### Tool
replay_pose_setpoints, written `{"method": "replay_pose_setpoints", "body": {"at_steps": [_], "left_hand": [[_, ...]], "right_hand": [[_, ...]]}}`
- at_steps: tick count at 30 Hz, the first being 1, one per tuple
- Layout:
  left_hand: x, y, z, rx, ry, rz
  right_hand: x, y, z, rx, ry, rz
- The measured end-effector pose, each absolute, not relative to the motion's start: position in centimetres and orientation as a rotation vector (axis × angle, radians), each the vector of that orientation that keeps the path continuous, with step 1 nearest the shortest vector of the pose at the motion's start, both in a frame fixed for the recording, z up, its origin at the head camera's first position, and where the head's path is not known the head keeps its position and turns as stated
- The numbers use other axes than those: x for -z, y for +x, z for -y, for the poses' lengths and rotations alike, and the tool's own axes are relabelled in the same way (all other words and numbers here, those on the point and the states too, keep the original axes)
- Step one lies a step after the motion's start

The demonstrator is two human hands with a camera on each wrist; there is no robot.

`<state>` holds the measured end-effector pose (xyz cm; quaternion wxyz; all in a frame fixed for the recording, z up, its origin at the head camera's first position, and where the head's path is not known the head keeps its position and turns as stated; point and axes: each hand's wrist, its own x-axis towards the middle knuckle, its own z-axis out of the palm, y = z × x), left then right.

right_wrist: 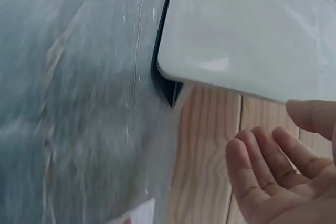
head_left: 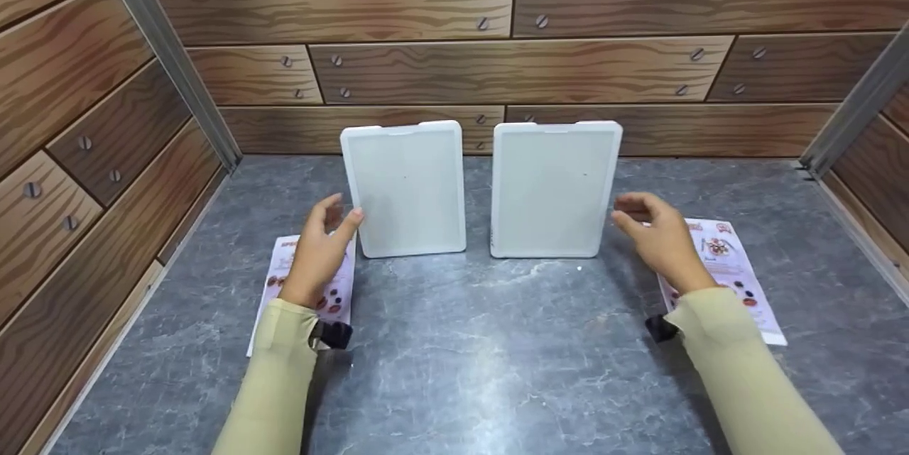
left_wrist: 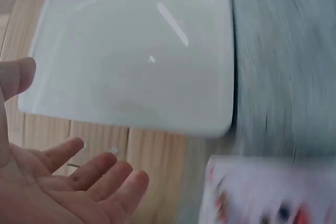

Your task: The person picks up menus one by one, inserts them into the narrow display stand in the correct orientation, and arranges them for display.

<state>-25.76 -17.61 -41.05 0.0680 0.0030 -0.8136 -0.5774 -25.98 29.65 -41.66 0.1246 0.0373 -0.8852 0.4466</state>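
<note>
Two white rectangular display stands stand upright side by side on the grey table, the left stand [head_left: 408, 189] and the right stand [head_left: 554, 189]. My left hand [head_left: 323, 249] is beside the left stand's outer edge, fingers loosely spread. Its thumb overlaps that edge in the left wrist view; whether it touches, I cannot tell. On the other side my right hand [head_left: 660, 238] is close to the right stand's outer edge, fingers relaxed and nothing in the palm. Printed leaflets lie partly beneath the hands: the left leaflet [head_left: 341, 284] and the right leaflet [head_left: 735, 263].
Wood-patterned walls [head_left: 398, 1] enclose the table [head_left: 454, 384] at the back and both sides. Grey metal posts [head_left: 170, 50] run up the back corners. Each wrist wears a small black camera [head_left: 332, 334].
</note>
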Motion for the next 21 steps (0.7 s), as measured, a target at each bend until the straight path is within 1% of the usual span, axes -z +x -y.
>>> {"method": "replay_pose_setpoints", "body": {"at_steps": [5,21], "left_hand": [[41.6,-26.2,17.3,1.897,0.026,2.354],[42.2,-26.3,16.9,1.94,-0.023,2.331]], "right_hand": [[41.8,-26.8,-29.1,-1.434,0.108,2.539],[42.1,-28.3,-28.6,-1.563,0.089,2.495]]}}
